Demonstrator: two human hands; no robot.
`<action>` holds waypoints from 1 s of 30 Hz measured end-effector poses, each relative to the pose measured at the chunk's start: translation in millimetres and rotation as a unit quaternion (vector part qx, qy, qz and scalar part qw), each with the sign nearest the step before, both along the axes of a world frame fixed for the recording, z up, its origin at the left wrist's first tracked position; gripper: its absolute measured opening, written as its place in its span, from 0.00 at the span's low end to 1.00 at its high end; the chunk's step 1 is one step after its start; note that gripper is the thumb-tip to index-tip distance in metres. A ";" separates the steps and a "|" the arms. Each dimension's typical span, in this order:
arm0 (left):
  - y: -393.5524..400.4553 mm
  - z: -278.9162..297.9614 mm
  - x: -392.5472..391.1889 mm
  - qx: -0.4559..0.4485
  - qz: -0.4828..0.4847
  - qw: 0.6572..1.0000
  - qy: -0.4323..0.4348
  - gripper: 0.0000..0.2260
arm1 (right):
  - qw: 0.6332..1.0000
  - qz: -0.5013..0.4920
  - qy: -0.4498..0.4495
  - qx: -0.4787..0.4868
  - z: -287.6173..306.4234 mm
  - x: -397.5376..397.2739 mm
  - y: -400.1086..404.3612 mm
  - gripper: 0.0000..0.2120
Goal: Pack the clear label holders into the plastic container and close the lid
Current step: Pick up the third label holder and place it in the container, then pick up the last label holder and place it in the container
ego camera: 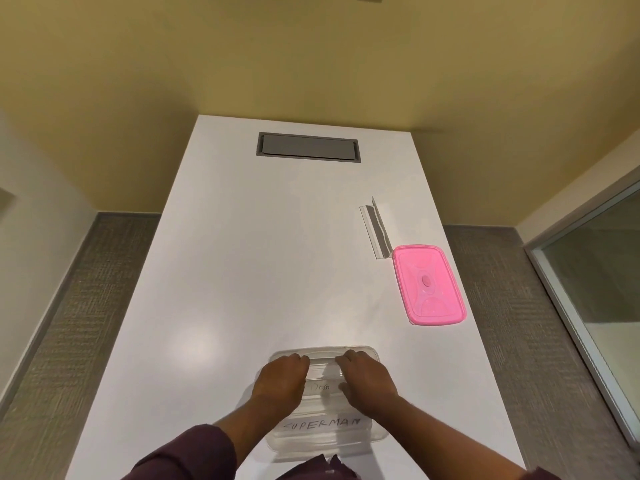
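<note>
A clear plastic container (375, 436) stands open at the table's near edge. Inside lie clear label holders, one lettered "SUPERMAN" (323, 426) and one lettered "Dog" (320, 386). My left hand (282, 382) and my right hand (367, 379) both reach into the container, fingers curled over a clear label holder (323, 367) at its far end. Whether they grip it or only press on it I cannot tell. Another clear label holder (375, 232) stands upright on the table at the right. The pink lid (429, 285) lies flat just in front of it.
The white table (259, 254) has a grey cable hatch (308, 147) set in its far end. A yellow wall stands behind it, grey carpet lies on both sides, and a glass partition (595, 271) is at the right.
</note>
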State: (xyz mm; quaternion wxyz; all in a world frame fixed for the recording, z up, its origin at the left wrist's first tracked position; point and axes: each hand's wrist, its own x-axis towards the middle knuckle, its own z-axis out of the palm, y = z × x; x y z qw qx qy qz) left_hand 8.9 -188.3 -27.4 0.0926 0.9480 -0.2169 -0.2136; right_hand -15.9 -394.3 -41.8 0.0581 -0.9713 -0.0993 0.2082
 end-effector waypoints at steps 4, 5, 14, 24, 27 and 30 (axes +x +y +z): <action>5.1 18.0 15.5 -0.125 0.023 0.991 -0.047 0.11 | 0.993 -0.057 -0.064 0.081 14.4 6.4 2.1 0.17; 6.2 22.6 19.5 -0.151 0.032 0.986 -0.062 0.10 | 0.989 -0.071 -0.082 0.103 19.3 8.9 1.5 0.15; 22.7 33.7 67.5 -0.241 0.170 0.951 -0.097 0.04 | 0.953 -0.152 -0.160 0.207 48.6 57.7 -19.3 0.03; 47.3 -2.2 142.3 -0.141 0.185 0.967 -0.104 0.06 | 0.918 -0.302 -0.130 0.219 41.7 162.9 -67.6 0.05; 50.5 -22.9 161.1 -0.129 0.180 0.971 -0.091 0.11 | 0.915 -0.322 -0.130 0.204 31.5 200.0 -84.3 0.04; 53.3 -50.9 174.7 -0.104 0.146 0.981 -0.073 0.22 | 0.920 -0.319 -0.141 0.180 20.4 234.6 -102.3 0.08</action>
